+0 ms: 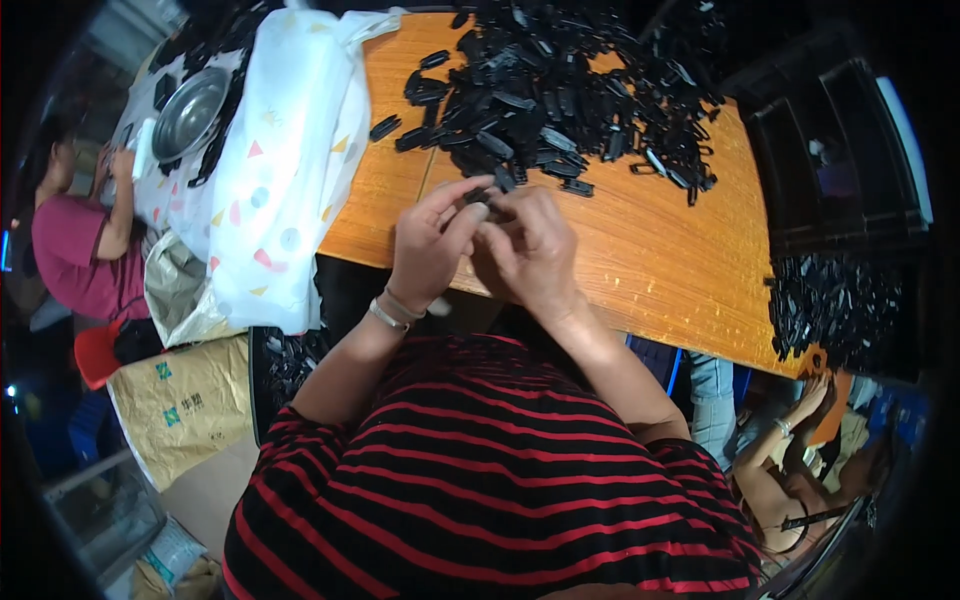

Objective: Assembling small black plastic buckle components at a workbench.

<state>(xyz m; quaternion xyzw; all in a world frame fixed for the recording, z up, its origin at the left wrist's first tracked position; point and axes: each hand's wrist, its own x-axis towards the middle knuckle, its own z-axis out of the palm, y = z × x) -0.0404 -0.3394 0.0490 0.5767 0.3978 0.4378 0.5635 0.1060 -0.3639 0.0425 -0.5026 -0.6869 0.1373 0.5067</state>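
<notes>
My left hand [430, 240] and my right hand [535, 240] meet above the near edge of the wooden table [650, 255]. Between their fingertips is a small black plastic piece [482, 195], mostly covered by the fingers. The left thumb and forefinger pinch it from one side, and the right fingers close on it from the other. Just beyond my hands spreads a heap of black plastic parts [530, 90], many of them long and narrow with rounded ends. Single parts lie loose at the heap's near and left edges.
A white patterned plastic sheet [285, 180] covers the left side, with a metal bowl [190, 115] behind it. More black parts [835, 310] are piled at the right. One person in a maroon top [85, 245] works at left, another [790, 480] at lower right. A brown sack [185, 410] lies lower left.
</notes>
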